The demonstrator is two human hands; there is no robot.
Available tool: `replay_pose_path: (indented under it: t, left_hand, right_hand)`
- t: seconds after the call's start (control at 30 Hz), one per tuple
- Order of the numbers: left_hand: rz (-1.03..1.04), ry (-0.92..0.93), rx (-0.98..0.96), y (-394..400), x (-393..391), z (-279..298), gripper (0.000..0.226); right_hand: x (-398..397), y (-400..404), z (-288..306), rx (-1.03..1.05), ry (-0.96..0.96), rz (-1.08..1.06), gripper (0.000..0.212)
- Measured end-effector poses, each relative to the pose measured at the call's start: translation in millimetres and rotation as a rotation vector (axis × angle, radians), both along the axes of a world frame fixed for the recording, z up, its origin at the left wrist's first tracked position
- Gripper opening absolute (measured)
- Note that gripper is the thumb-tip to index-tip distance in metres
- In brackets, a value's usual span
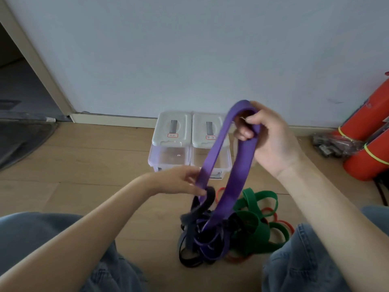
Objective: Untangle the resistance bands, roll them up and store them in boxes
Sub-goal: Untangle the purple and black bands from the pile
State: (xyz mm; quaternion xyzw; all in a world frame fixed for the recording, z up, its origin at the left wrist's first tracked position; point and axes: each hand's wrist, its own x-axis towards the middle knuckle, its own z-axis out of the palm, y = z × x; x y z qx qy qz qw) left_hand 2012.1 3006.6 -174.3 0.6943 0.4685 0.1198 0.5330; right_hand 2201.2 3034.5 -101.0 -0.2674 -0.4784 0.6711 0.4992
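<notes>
A wide purple band [237,175] rises as a tall loop from a tangled pile on the wood floor. My right hand [271,142] grips the top of that loop, fingers curled round it. Lower down, my left hand [181,181] pinches the loop's left strand where a black band [207,198] wraps round it. The pile holds black bands [189,256], a green band [256,228] and thin red bands [280,223], all knotted together between my knees. Two clear boxes [168,157] [202,154] with white lids stand closed behind the pile, against the wall.
Red cylinders [370,148] tied with yellow-green straps lean at the right wall, with a dark bundle [328,144] beside them. A doorway and dark mat [23,140] lie to the left. My jeans-clad knees [311,262] flank the pile.
</notes>
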Motion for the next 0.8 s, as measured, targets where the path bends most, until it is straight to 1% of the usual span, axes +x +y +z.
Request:
replay_pose_path:
  t: [0.03, 0.07, 0.1, 0.13, 0.17, 0.2, 0.23, 0.27, 0.3, 0.33, 0.37, 0.4, 0.43, 0.47, 0.5, 0.53, 0.57, 0.6, 0.63, 0.67, 0.7, 0.73, 0.77, 0.8]
  left_hand:
    - [0.003, 0.08, 0.036, -0.7, 1.7, -3.6, 0.013]
    - [0.059, 0.1, 0.088, 1.6, 1.8, -2.7, 0.019]
    - [0.18, 0.054, 0.143, 6.4, 1.4, 3.0, 0.022]
    - [0.326, -0.052, 0.183, 10.9, -1.0, 14.5, 0.025]
    - [0.471, -0.234, 0.201, 16.3, -7.2, 28.0, 0.028]
    - [0.594, -0.484, 0.186, 21.5, -14.4, 44.1, 0.03]
    - [0.642, -0.702, 0.163, 27.0, -21.5, 54.4, 0.029]
    - [0.646, -0.753, 0.171, 29.3, -25.4, 59.5, 0.027]
    - [0.633, -0.57, 0.201, 27.5, -25.4, 58.4, 0.026]
    - [0.583, -0.239, 0.232, 22.3, -22.1, 50.6, 0.029]
    - [0.502, 0.047, 0.239, 17.2, -18.8, 38.8, 0.031]
    - [0.431, 0.161, 0.212, 13.5, -15.1, 29.9, 0.031]
    - [0.394, 0.155, 0.174, 11.2, -12.0, 25.4, 0.028]
    - [0.388, 0.092, 0.157, 10.6, -10.9, 23.4, 0.026]
    - [0.392, 0.031, 0.15, 10.7, -11.2, 25.6, 0.025]
    - [0.381, -0.008, 0.135, 10.6, -12.0, 28.8, 0.026]
    - [0.349, -0.022, 0.126, 9.9, -12.8, 30.4, 0.029]
    - [0.289, 0.006, 0.132, 8.2, -10.7, 29.9, 0.031]
    - [0.214, 0.08, 0.17, 5.0, -4.3, 27.7, 0.029]
    - [0.146, 0.171, 0.213, 1.7, 3.9, 25.6, 0.024]
    - [0.114, 0.228, 0.259, 0.5, 10.7, 23.1, 0.026]
    - [0.126, 0.25, 0.295, 1.7, 14.1, 20.5, 0.031]
    - [0.177, 0.246, 0.298, 3.9, 13.3, 19.7, 0.031]
    - [0.244, 0.242, 0.285, 8.0, 8.6, 19.9, 0.024]
  right_hand:
    - [4.6, 2.4, 0.2, -0.012, 0.002, -0.035, 0.013]
    - [9.3, 4.7, -0.9, -0.027, -0.027, -0.08, 0.014]
    - [13.7, 6.8, -3.8, -0.03, -0.113, -0.132, 0.016]
    - [16.1, 8.2, -7.8, -0.014, -0.267, -0.177, 0.019]
    - [17.2, 8.3, -12.7, 0.017, -0.479, -0.201, 0.021]
    - [17.4, 8.0, -17.8, 0.05, -0.708, -0.188, 0.02]
    - [16.6, 7.8, -23.1, 0.077, -0.91, -0.132, 0.016]
    - [15.1, 7.5, -28.4, 0.095, -1.062, -0.059, 0.011]
    - [13.1, 6.6, -33.0, 0.117, -1.167, -0.002, 0.01]
    - [11.2, 5.4, -35.9, 0.146, -1.228, 0.023, 0.011]
    - [10.5, 5.7, -36.0, 0.176, -1.266, 0.016, 0.012]
    - [11.0, 6.1, -33.9, 0.203, -1.303, 0.001, 0.011]
    - [12.8, 5.7, -31.4, 0.216, -1.331, 0.002, 0.012]
    - [15.0, 5.2, -29.9, 0.195, -1.325, 0.016, 0.013]
    - [16.6, 4.0, -29.8, 0.133, -1.251, 0.04, 0.014]
    - [16.2, 2.1, -29.5, 0.054, -1.121, 0.066, 0.014]
    - [14.6, -0.1, -28.4, -0.006, -0.972, 0.08, 0.021]
    - [13.1, -2.1, -26.1, -0.023, -0.847, 0.1, 0.033]
    - [12.0, -3.0, -23.8, -0.004, -0.774, 0.139, 0.043]
    - [9.9, -4.7, -21.2, 0.027, -0.749, 0.201, 0.047]
    - [7.6, -6.0, -19.2, 0.063, -0.763, 0.27, 0.044]
    - [6.3, -7.2, -17.1, 0.092, -0.808, 0.308, 0.037]
    - [6.9, -6.1, -15.7, 0.111, -0.865, 0.299, 0.031]
    - [8.7, -3.5, -14.9, 0.124, -0.938, 0.25, 0.03]
